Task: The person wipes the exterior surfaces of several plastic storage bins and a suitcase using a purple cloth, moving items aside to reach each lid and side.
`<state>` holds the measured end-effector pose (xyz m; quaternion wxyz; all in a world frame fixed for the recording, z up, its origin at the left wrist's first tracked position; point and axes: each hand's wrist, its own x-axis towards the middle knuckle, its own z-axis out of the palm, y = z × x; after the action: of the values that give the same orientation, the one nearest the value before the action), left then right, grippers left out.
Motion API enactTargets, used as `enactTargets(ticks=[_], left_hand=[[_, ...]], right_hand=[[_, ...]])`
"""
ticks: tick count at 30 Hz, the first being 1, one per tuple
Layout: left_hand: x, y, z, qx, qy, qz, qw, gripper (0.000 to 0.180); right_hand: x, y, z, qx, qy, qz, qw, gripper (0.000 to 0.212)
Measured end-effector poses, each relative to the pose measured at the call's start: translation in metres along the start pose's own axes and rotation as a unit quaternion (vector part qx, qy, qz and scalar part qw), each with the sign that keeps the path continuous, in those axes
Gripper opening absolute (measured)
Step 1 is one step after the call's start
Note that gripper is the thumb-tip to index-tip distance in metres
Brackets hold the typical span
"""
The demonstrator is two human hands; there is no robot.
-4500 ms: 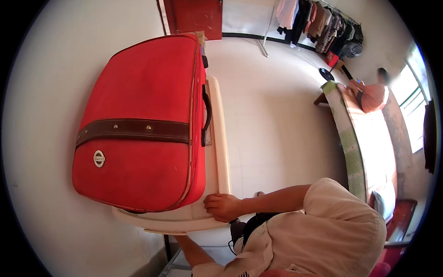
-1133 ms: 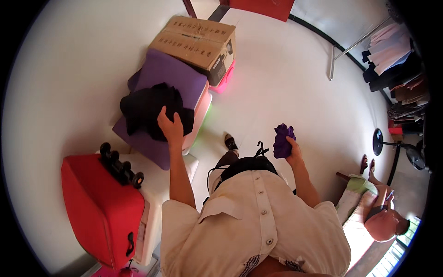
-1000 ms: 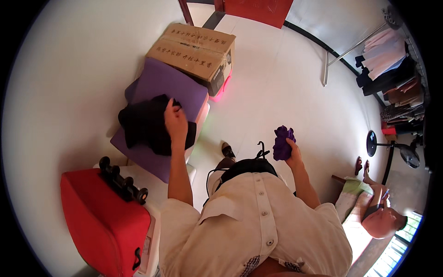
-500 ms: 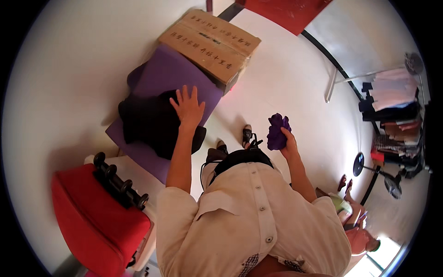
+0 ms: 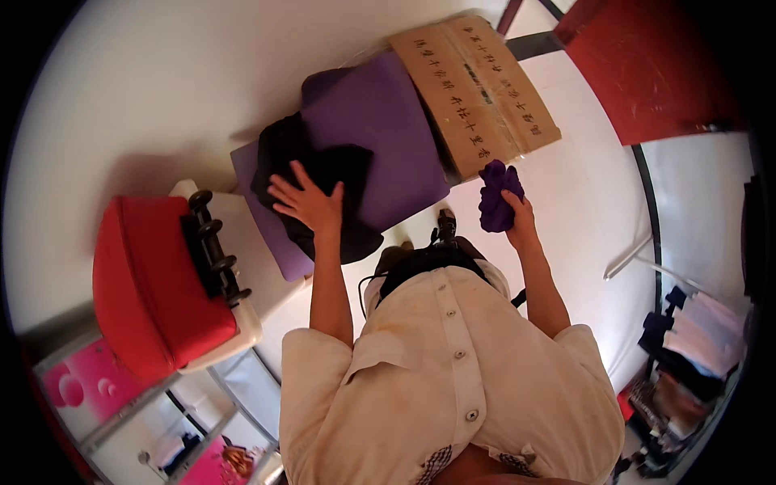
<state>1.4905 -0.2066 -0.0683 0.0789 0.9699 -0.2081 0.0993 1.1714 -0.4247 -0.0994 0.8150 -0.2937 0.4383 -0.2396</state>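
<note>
My right hand [image 5: 520,218] is closed round a bunched-up purple cloth [image 5: 498,194], held out to the right of a purple padded surface [image 5: 388,121]. Fingers spread, my left hand [image 5: 314,204] is over a crumpled black cloth [image 5: 323,162] that lies on the purple surface. Whether the left palm touches the black cloth I cannot tell. Nothing shows in the left hand. How the purple cloth is folded inside my right fingers is hidden.
A taped cardboard box [image 5: 477,93] stands against the far end of the purple surface. On the left, a red suitcase [image 5: 158,283] with black wheels lies beside a pink-panelled shelf [image 5: 89,380]. A red panel [image 5: 655,73] is at the upper right; clothes [image 5: 695,339] hang lower right.
My view has turned, so the box and purple surface sit farther right. My left hand has shifted left over the black cloth. The purple cloth stays in my right hand.
</note>
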Motion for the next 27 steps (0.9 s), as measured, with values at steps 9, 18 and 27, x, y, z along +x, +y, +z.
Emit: enactTargets(ticks=[9,18,27], left_hand=[[0.016,-0.042,0.003,-0.148,-0.062,-0.383,0.91,0.114],[-0.009,-0.019,-0.016,-0.508,0.006,-0.354,0.785,0.047],[-0.045,-0.164,0.025,-0.16,0.043,-0.292,0.942,0.064]], right_hand=[[0.05,-0.028,0.013,-0.021,-0.082,0.07,0.994,0.039],[0.081,-0.016,0.017,-0.069,-0.142,0.119,0.98,0.045],[0.096,0.001,0.042,-0.038,-0.145,0.159,0.976,0.043]])
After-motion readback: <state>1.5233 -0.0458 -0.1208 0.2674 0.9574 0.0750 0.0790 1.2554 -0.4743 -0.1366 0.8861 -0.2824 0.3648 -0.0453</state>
